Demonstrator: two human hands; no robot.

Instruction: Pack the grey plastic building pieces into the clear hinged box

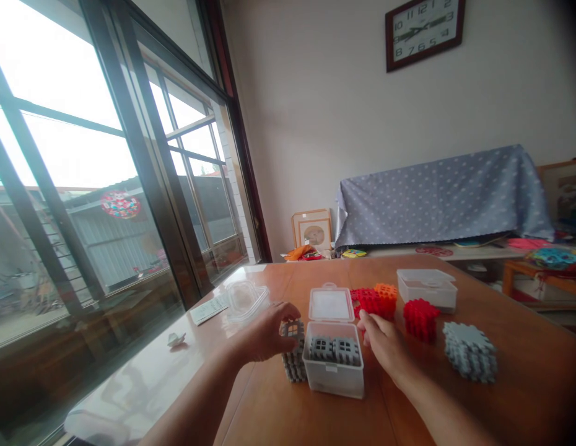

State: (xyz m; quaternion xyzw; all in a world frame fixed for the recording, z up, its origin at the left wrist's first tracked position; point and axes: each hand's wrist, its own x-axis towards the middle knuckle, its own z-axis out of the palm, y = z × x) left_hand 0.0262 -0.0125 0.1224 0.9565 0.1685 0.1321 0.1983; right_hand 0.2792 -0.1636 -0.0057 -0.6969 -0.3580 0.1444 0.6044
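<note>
My left hand point(267, 336) curls over the top of a grey stack of waffle-block tiles point(294, 359) that stands on the wooden table point(524, 384), just left of a clear plastic box point(334, 365). The box is open, its lid point(331, 304) tipped back, and grey tiles point(334, 350) lie inside it. My right hand point(383, 344) rests at the box's right side with its fingers bent beside red tiles point(369, 301); whether it holds anything is hidden.
An orange tile block point(386, 293), a red block stack point(420, 318) and a grey tile stack point(470, 350) lie to the right. A shut clear box point(427, 287) stands behind them, another clear container point(246, 300) and a paper point(209, 309) at the left. Window on the left.
</note>
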